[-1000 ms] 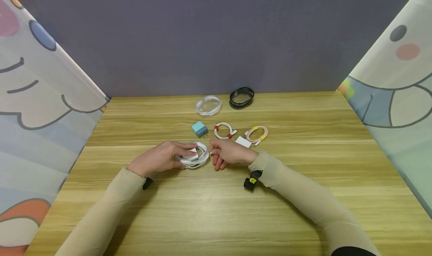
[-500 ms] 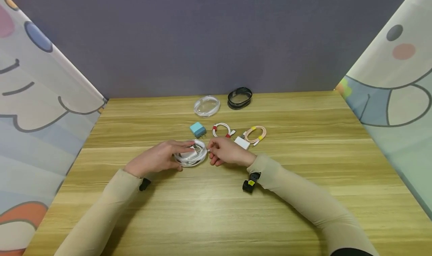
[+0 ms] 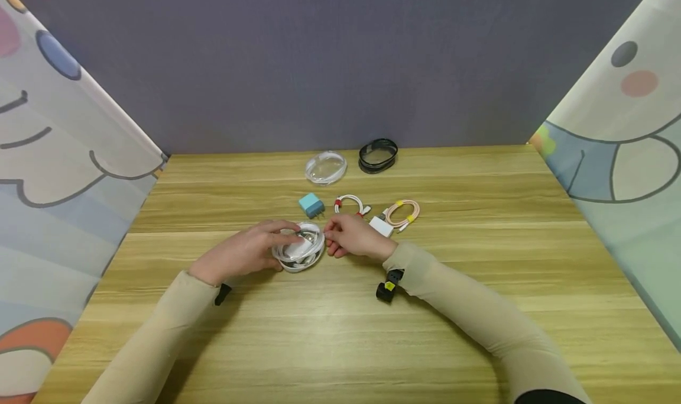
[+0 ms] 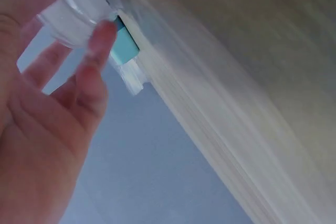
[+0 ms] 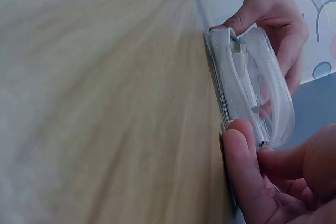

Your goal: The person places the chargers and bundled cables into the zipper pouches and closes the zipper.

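Observation:
A clear round zip case [image 3: 291,265] with white trim lies on the wooden table in front of me. Through its top show a white plug adapter [image 3: 298,249] and white cable. My left hand [image 3: 246,253] grips the case from its left side, fingers over the top and thumb low at the near side. At the right edge, my right hand [image 3: 352,236] pinches the rim by the zip, the zip pull itself hidden by the fingertips. In the right wrist view the case [image 5: 224,69] gapes, its lid standing apart from the base.
Behind the hands lie a teal plug adapter [image 3: 311,205], a white cable with red ties [image 3: 366,209], a white adapter [image 3: 382,226] and a peach cable with yellow ties [image 3: 417,209]. Farther back are a clear round case [image 3: 326,181] and a black-rimmed one [image 3: 375,168].
The right hand has shifted slightly left and away from me along the case's edge. The lid and base now show more apart at the near side. The left hand keeps its grip.

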The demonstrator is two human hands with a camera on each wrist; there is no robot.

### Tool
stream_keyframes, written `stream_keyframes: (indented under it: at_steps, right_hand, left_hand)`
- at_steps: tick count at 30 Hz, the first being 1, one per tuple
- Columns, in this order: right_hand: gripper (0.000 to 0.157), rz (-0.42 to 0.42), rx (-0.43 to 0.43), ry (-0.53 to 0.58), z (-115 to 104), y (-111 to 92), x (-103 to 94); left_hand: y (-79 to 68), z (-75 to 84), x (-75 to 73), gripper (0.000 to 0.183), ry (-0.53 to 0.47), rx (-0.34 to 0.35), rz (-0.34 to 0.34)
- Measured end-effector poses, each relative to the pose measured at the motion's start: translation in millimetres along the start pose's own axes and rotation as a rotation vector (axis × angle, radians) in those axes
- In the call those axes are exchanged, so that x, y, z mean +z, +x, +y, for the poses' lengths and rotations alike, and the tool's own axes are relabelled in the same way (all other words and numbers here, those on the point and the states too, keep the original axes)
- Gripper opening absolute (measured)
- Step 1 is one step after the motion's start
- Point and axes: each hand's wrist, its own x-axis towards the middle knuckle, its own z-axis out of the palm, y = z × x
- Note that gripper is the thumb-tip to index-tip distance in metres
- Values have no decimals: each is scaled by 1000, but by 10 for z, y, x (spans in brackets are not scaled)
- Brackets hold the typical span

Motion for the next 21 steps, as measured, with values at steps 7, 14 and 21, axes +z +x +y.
stream_keyframes:
  at_steps: [7, 14, 21]
  right_hand:
    - [11, -15, -7, -26, -13, 51, -1]
    - [12, -29, -6, -27, -22, 72, -2]
    - [16, -48, 21, -12, -22, 20, -30]
  left_hand:
    - [20, 13, 8, 72, 49, 59, 6]
    - [31, 88, 27, 70, -39, 13, -95]
    - [59, 114, 39, 69, -61, -50, -147]
